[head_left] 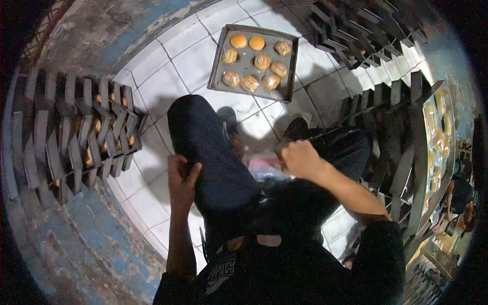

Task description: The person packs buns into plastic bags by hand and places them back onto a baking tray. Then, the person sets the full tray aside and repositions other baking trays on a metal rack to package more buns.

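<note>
My right hand [302,160] is closed above my lap, at the edge of a clear plastic bag [264,168] with pink and bluish patches. The plastic is blurred, and the fingertips are partly hidden behind the hand. Against the outer side of my left thigh, my left hand [183,175] has its thumb and fingers apart, with nothing visible in it. On the floor in front of my feet lies a dark-rimmed metal baking tray [217,61] of round golden buns. Two bare-looking buns [247,41] sit at its far left; several wrapped buns [262,61] in clear plastic fill the rest.
To the left stands a stack of dark trays [71,137] with buns showing in the gaps. More stacked trays [363,30] are at the far right. Close on my right, another stack carries a tray of wrapped buns [437,147]. White floor tiles [178,66] lie between them.
</note>
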`<state>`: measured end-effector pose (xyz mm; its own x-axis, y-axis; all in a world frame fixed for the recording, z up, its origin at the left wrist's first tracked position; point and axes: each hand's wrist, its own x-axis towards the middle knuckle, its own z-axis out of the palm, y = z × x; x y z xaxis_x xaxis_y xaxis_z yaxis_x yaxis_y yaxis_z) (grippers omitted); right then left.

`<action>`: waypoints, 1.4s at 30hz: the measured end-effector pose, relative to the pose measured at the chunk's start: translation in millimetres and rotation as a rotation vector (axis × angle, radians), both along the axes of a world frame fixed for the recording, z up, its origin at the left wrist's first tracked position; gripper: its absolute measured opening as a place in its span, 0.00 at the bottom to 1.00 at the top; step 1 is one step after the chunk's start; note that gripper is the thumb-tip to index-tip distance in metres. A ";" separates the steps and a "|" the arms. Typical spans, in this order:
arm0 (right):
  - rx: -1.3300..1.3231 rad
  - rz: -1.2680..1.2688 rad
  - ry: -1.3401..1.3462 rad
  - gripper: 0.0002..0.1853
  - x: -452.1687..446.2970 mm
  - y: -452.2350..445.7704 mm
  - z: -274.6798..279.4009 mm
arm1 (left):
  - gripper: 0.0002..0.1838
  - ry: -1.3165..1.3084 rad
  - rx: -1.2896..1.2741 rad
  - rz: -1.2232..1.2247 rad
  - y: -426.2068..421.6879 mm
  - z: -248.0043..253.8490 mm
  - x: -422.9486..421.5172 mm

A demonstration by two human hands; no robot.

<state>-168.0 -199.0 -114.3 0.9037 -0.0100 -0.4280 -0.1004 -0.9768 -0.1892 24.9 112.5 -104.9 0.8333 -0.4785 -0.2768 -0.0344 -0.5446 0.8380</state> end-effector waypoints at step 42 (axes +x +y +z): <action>1.168 -0.906 -0.608 0.12 47.0 -81.6 71.5 | 0.21 0.543 -0.331 0.096 -85.9 34.7 2.7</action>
<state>-121.0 -280.6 -42.9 0.8132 -0.5534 -0.1801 -0.1745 0.0634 -0.9826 27.7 26.6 -70.2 0.6593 -0.5411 -0.5220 0.4782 -0.2341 0.8465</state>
